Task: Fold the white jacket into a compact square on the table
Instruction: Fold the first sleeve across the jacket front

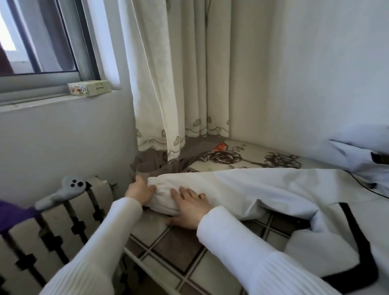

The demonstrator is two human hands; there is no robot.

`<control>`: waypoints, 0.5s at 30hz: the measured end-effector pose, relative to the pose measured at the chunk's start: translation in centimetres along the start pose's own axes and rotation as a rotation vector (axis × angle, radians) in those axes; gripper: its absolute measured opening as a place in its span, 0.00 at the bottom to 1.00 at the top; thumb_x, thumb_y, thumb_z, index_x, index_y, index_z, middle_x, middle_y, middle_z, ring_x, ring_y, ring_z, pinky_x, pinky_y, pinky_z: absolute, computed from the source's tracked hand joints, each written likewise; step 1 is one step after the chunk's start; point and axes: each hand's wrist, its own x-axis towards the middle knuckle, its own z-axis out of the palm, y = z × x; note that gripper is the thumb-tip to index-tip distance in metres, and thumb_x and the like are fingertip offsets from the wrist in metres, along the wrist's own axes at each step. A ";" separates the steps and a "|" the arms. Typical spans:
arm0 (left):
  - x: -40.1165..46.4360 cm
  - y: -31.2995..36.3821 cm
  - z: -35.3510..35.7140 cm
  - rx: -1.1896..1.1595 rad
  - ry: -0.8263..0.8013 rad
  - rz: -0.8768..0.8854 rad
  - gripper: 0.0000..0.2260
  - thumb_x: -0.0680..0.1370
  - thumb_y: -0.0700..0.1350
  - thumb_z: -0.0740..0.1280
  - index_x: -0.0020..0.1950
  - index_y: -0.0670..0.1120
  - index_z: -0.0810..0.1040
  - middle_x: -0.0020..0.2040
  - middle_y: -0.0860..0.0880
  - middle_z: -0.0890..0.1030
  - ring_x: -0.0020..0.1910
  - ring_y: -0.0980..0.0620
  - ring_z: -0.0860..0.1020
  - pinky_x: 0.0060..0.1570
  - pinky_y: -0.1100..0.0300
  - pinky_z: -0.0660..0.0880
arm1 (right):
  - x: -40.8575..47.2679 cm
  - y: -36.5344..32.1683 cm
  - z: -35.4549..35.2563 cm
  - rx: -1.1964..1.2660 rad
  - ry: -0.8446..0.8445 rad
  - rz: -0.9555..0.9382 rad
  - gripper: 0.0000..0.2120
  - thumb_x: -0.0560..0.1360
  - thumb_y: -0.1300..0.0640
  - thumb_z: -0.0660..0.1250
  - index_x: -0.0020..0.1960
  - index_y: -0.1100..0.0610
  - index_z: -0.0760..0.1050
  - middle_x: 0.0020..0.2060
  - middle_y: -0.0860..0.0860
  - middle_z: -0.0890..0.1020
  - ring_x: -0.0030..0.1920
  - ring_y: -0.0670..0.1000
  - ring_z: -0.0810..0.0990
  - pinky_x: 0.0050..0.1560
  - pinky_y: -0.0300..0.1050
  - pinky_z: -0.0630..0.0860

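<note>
Head view: white jacket [267, 190] rumpled, black-trimmed; left hand [138, 192] fingers grip cuff, right hand [190, 207] flat.

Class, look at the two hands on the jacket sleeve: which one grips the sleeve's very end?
The left hand grips the cuff end of the white jacket; the right hand lies flat farther along.

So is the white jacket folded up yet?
Not yet. The jacket lies spread across the table, one sleeve stretched out under both hands.
</note>
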 end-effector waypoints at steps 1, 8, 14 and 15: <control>-0.1 0.3 -0.2 -0.018 0.016 0.009 0.28 0.79 0.45 0.62 0.74 0.38 0.55 0.71 0.34 0.67 0.69 0.36 0.68 0.66 0.51 0.66 | 0.0 0.0 0.1 0.010 0.013 0.006 0.40 0.74 0.42 0.63 0.77 0.52 0.47 0.76 0.54 0.54 0.76 0.55 0.54 0.72 0.57 0.55; -2.0 4.4 -2.0 -0.056 0.110 0.157 0.24 0.76 0.40 0.63 0.70 0.40 0.60 0.67 0.36 0.70 0.66 0.36 0.69 0.63 0.51 0.66 | 0.4 -0.6 -1.0 0.167 0.126 0.030 0.44 0.74 0.47 0.66 0.77 0.54 0.41 0.75 0.56 0.55 0.74 0.58 0.57 0.69 0.59 0.60; -4.7 9.7 -2.6 -0.176 0.176 0.409 0.24 0.76 0.43 0.63 0.70 0.44 0.62 0.64 0.40 0.73 0.64 0.40 0.71 0.61 0.52 0.68 | 0.2 -1.2 -3.9 0.729 0.494 0.115 0.31 0.77 0.56 0.62 0.76 0.56 0.51 0.65 0.60 0.74 0.64 0.61 0.74 0.62 0.53 0.72; -5.2 10.5 -2.6 -0.214 0.192 0.464 0.21 0.77 0.43 0.63 0.69 0.44 0.63 0.63 0.40 0.75 0.63 0.41 0.72 0.61 0.53 0.68 | 0.0 -1.1 -4.5 0.835 0.549 0.153 0.27 0.78 0.56 0.60 0.74 0.55 0.56 0.63 0.61 0.76 0.62 0.61 0.76 0.61 0.54 0.73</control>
